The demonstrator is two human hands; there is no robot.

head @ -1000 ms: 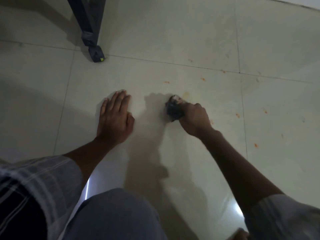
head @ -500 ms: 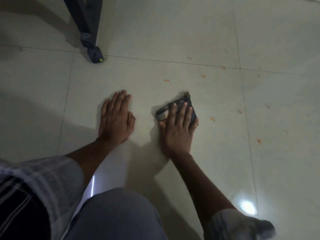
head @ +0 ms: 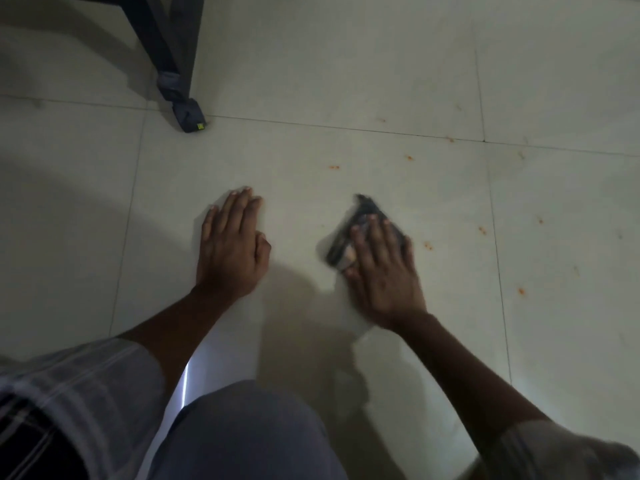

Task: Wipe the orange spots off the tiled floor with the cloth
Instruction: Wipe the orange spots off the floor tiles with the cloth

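Two hands are on the floor (head: pixel 346 81), and each has its own work. The left hand (head: pixel 232 251) lies flat on a bare tile, fingers straight and close together, and it holds nothing. I judge that it is there as a support: the person kneels and leans forward, so this arm carries the weight of the body while the other one works.

The right hand (head: pixel 382 268) is also spread open, with the palm down, and it presses the cloth (head: pixel 360 220) against the tile. It does not grip the cloth in a fist; the fingers lie over it, and the dark, crumpled cloth shows beyond the fingertips and at the thumb side. A flat hand like this gives wide pressure, which is good for rubbing. The hand is a little blurred, so it is probably in motion.

Several orange spots are left. The nearest pair (head: pixel 428 245) is just beside the right hand, on its right side. Others (head: pixel 482 230) lie farther right on the same tile, one (head: pixel 521 291) is across the joint on the next tile, and two more (head: pixel 333 167) sit ahead of the hands, near the far joint. The tile under and between the hands looks clean, so the task seems partly done.

At the top left stands a dark furniture leg (head: pixel 187 114), well apart from both hands, so it should not disturb the wiping.

The next move probably calls for a slide of the cloth to the right, over the nearest pair.
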